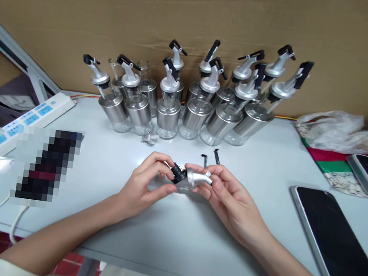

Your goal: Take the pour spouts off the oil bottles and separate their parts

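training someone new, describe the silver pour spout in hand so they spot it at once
On the pale table, find the cluster of glass-and-steel bottles. In front, the right hand holds the silver pour spout, the only one not on a bottle.

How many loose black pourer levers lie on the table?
2: one black pourer lever lies just beyond the right hand; the second black pourer lever lies slightly farther right. The hands could hide more.

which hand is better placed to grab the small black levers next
Probably the right hand: the small black levers lie just beyond it. The left hand is farther off, holding the black stopper. The right would likely need to release the silver spout first.
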`<act>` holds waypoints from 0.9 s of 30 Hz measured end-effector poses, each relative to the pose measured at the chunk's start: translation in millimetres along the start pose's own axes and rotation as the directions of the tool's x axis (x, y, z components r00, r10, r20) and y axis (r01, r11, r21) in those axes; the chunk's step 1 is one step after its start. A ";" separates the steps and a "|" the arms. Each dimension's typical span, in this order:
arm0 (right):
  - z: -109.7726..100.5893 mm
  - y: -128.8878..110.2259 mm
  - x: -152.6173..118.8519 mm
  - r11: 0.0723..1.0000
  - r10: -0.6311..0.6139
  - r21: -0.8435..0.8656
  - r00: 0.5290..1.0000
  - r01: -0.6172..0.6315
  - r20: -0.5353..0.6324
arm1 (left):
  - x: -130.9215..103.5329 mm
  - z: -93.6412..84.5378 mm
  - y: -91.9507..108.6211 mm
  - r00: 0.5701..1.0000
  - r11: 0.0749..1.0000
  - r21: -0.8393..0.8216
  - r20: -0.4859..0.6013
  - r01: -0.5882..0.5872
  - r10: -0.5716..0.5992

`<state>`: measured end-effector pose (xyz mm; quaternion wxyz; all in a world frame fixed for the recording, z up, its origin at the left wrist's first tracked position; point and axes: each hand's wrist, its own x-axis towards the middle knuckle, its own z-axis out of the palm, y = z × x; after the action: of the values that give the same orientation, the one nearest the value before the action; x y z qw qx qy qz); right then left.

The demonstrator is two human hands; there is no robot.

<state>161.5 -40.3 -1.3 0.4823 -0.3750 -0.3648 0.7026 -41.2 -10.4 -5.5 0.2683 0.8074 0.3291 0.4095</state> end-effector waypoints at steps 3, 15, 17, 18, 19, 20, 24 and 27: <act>-1.1 -0.2 0.3 1.000 0.007 0.022 1.000 -0.006 -0.027 | -1.6 0.4 -1.1 0.999 1.000 -0.011 0.022 0.024 -0.024; 0.1 -3.3 -0.6 0.998 0.061 -0.007 0.998 -0.061 -0.008 | -3.2 3.2 -2.6 0.995 0.985 -0.155 -0.059 0.074 -0.084; 0.4 -4.4 -1.1 0.998 0.068 -0.013 0.998 -0.068 -0.010 | -1.8 1.6 -1.8 0.996 0.990 -0.133 -0.068 0.044 -0.053; 0.5 -5.1 -1.4 0.998 0.067 -0.013 0.998 -0.067 -0.012 | -1.2 1.2 -1.5 0.996 0.990 -0.131 -0.067 0.041 -0.051; 0.4 -5.7 -1.7 0.998 0.064 -0.011 0.998 -0.064 -0.015 | -0.9 1.1 -1.2 0.997 0.990 -0.133 -0.062 0.041 -0.050; 0.2 -6.1 -1.9 0.998 0.065 -0.009 0.998 -0.065 -0.020 | -0.7 1.1 -1.0 0.997 0.990 -0.135 -0.056 0.042 -0.050; -1.3 -6.0 -1.7 0.997 0.073 0.006 0.997 -0.073 -0.002 | -0.5 1.6 -0.5 0.998 0.993 -0.118 -0.059 0.012 -0.019; -2.6 -5.0 -0.8 0.997 0.073 0.036 0.997 -0.074 0.022 | -0.5 1.5 -1.0 0.998 0.996 -0.092 -0.063 -0.007 0.001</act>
<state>166.0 -39.3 1.9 0.4590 -0.3719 -0.3429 0.7304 -40.5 -10.4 -7.2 0.2940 0.7817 0.3166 0.4498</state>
